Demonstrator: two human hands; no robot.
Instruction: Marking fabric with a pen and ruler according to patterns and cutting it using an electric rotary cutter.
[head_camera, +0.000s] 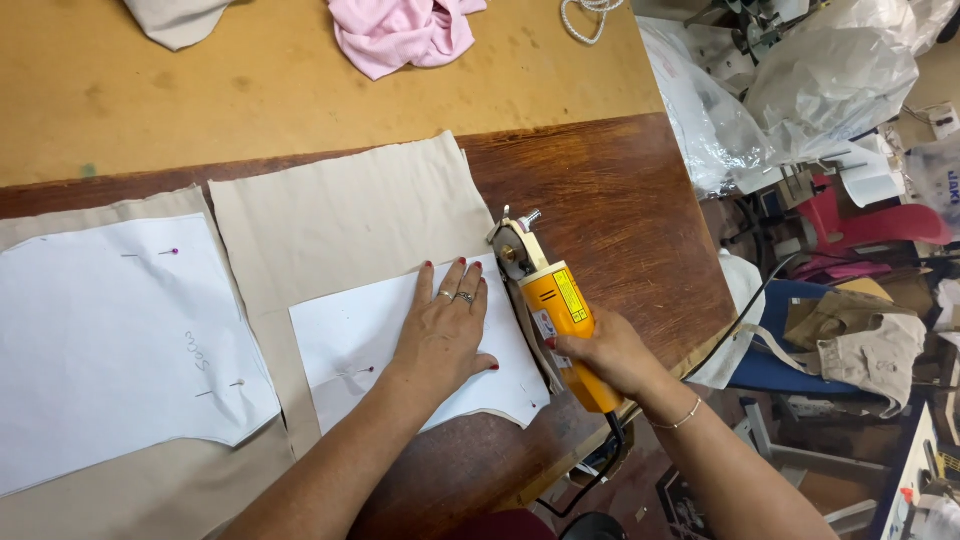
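Right hand (600, 352) wrapped tight around orange electric fabric cutter (560, 310) at edge of white paper pattern (350, 335). Left hand (445, 330) pressed flat, fingers apart, on soft beige cloth (340, 215) on surface (620, 200). Floppy, probably slides easily. Black cord (740, 310) hanging nearby; pink cloth (400, 30) well apart.

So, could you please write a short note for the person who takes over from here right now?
Left hand: flat on the white paper pattern, pressing it onto the beige cloth.
Right hand: gripping the orange electric cutter; its blade sits at the pattern's right edge, near the upper corner.
Pattern is pinned to the cloth. A second pinned pattern lies to the left.
Done: cloth below the pattern's right and bottom edges seems already cut away.
Left: the top and left sides look uncut.
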